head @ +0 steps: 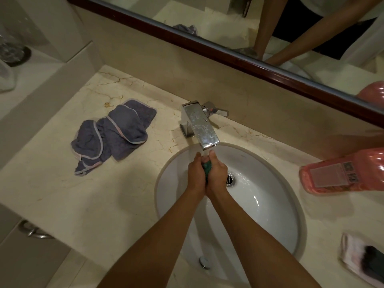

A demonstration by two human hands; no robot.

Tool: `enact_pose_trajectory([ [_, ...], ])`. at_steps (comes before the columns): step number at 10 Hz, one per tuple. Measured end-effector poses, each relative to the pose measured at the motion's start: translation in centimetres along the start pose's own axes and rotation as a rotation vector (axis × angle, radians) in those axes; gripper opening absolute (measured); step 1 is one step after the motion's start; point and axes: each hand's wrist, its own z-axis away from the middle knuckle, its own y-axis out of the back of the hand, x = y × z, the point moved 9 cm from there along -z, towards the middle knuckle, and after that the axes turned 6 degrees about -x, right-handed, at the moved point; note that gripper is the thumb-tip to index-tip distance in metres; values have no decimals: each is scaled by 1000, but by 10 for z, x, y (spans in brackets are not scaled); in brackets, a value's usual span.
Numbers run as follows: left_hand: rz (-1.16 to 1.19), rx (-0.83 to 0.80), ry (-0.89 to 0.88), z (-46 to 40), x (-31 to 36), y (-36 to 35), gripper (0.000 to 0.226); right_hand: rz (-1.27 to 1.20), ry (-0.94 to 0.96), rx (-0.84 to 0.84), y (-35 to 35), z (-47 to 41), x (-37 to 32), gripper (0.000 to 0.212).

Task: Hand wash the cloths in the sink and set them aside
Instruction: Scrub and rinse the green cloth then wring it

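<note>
Squeezing a green cloth (pixel 207 165) over the sink (pixel 259 215), the left hand (pixel 196 175) and right hand (pixel 217 176) wrap tightly around it (rinsing step, I judge). Next: wring, then lay beside the grey cloths (pixel 112 135) behind.

Glossy chrome tap (pixel 199 125), glazed white sink (pixel 270 215), veined polished marble surface (pixel 93 200), soft grey terry cloths (pixel 112 136), shiny pink plastic bottle (pixel 342 173).
</note>
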Motion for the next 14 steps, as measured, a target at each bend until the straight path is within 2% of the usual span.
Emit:
enact_pose_trajectory([
  [1,-7,25,-5,1,-3,6,46,-78,-49,-53,-7,5,3,42],
  [2,145,1,15,0,-3,5,39,31,-78,-97,-14,12,2,30],
  [3,196,-24,1,-2,-3,4,39,166,-36,-111,-15,15,-1,23],
  [4,92,-23,-68,2,6,3,37,172,43,-122,-19,10,-8,26],
  [6,18,33,-131,3,12,4,32,-83,91,-73,-3,7,-16,32],
  [7,39,60,-109,2,10,5,33,-35,122,-14,11,9,-28,30],
  [8,34,71,-85,4,8,6,37,16,256,50,23,8,-69,31],
  [9,44,76,-105,6,9,6,37,43,345,11,18,6,-102,36],
  [10,33,84,-130,8,16,2,37,184,379,-120,-6,3,-127,44],
  [11,8,75,-153,7,21,0,37,234,388,-161,-13,4,-134,47],
  [12,-2,57,-174,7,25,-1,35,298,421,-138,-5,2,-146,48],
  [14,-27,65,-202,16,26,3,48,284,432,-159,-11,17,-138,43],
])
